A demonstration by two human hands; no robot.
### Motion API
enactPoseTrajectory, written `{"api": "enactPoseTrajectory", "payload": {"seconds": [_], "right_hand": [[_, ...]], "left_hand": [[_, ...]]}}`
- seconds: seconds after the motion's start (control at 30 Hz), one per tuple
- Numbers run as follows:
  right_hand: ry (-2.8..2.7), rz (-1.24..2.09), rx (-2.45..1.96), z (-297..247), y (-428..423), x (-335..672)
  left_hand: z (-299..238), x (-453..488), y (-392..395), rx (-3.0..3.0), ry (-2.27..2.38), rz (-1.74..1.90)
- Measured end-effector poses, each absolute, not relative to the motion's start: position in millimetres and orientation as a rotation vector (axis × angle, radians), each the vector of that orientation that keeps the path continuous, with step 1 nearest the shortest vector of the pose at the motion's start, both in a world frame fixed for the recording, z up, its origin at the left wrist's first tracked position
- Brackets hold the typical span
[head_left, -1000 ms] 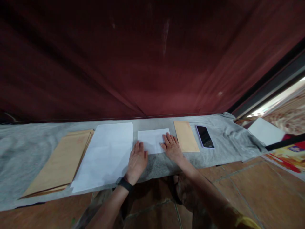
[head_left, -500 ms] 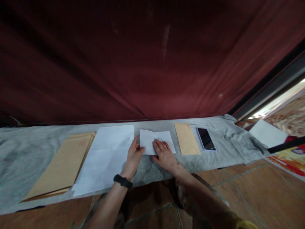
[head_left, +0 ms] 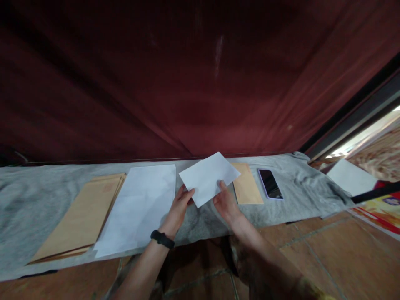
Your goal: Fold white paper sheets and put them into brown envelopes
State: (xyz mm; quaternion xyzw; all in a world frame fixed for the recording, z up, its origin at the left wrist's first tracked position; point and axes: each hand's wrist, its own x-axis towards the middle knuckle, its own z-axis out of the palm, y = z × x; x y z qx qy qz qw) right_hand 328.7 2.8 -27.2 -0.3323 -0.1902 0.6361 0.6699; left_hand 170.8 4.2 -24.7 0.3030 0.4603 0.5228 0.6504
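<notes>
Between both hands I hold a folded sheet of white paper (head_left: 208,177), tilted and raised over the grey cloth. My left hand (head_left: 178,208), with a black band on the wrist, pinches its lower left corner, thumb on top. My right hand (head_left: 226,204) grips the lower right edge, its thumb on the face and the fingers underneath. The paper's right corner overlaps a small brown envelope (head_left: 249,185) lying to the right. Left of my left hand lies a stack of white paper (head_left: 140,208).
A pile of large brown envelopes (head_left: 79,216) lies at the far left on the grey cloth (head_left: 200,225). A phone (head_left: 270,183) in a light purple case lies right of the small envelope. Dark red fabric (head_left: 187,83) rises behind; tiled floor (head_left: 318,250) shows in front.
The folded paper was flat on the cloth under my right palm. Now it is lifted and turned at an angle, and my right hand has moved to its lower right edge.
</notes>
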Motion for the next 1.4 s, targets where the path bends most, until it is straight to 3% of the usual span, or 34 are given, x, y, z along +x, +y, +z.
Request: {"api": "enactPoseTrajectory", "payload": {"seconds": [0.2, 0.33, 0.4, 0.47, 0.67, 0.87, 1.17, 1.4], "right_hand": [[-0.343, 1.723, -0.987, -42.4, -4.6, 333.6], [-0.756, 2.26, -1.005, -28.4, -18.4, 349.9], [-0.944, 2.374, -0.914, -19.1, -24.0, 354.8], [-1.019, 2.183, -0.898, -13.1, -24.8, 356.5], [-1.537, 1.018, -1.315, -25.4, -7.3, 358.4], [-2.2, 0.478, -1.363, -55.9, -6.0, 350.1], [-2.365, 0.252, -1.46, -73.2, 1.8, 345.9], [-2.29, 0.319, -1.484, -70.1, 19.3, 340.4]], "left_hand": [[-30.0, 166.1, 11.1, 0.844, 1.147, 1.236], [-35.1, 158.7, 18.3, 0.947, 1.187, 1.215], [-37.0, 156.6, 20.0, 0.999, 1.207, 1.174], [-38.6, 155.5, 20.7, 1.057, 1.22, 1.128], [-44.9, 154.1, 22.9, 1.111, 1.206, 1.051], [-46.3, 151.1, 27.5, 1.396, 1.511, 0.977], [-30.5, 156.8, 21.0, 1.573, 1.757, 0.756], [-27.4, 156.2, 16.7, 1.441, 1.693, 0.925]]}}
